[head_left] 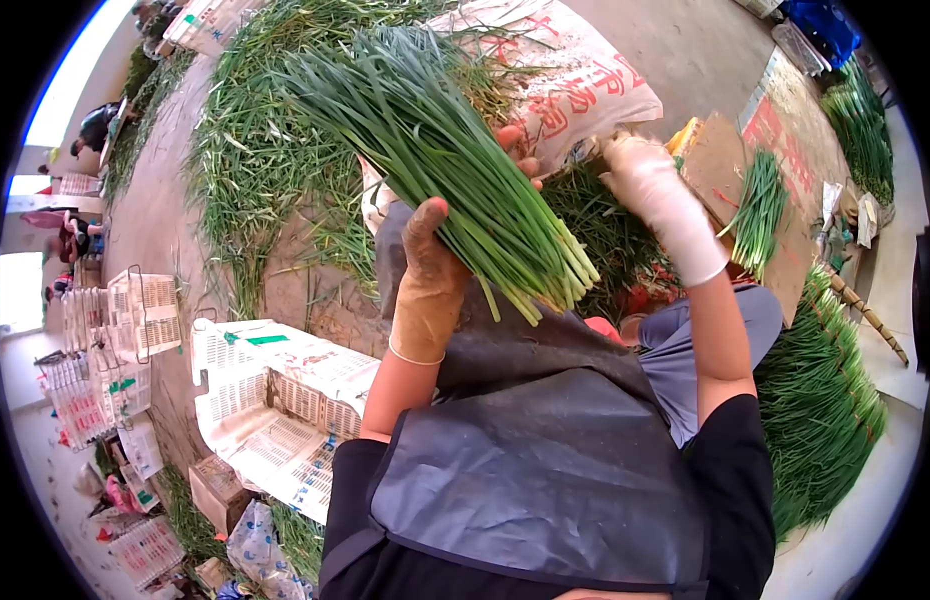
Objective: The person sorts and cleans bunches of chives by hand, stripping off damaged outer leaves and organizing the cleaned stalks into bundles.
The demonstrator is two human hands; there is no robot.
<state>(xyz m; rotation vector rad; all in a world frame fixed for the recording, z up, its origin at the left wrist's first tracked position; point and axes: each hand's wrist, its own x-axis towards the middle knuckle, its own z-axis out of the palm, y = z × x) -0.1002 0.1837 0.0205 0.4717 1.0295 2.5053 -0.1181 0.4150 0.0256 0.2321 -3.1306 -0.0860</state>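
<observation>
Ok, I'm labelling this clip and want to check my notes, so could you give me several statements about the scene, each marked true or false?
1. The left hand holds a bunch of green stalks. True.
2. The right hand grips the same bunch. False: the right hand is blurred and apart from it.
3. The sack carries red writing. True.
4. The apron is bright yellow. False: the apron is dark.
5. Both hands wear gloves. True.
6. The nearest white crate is on the person's right. False: that crate is on the left.
</observation>
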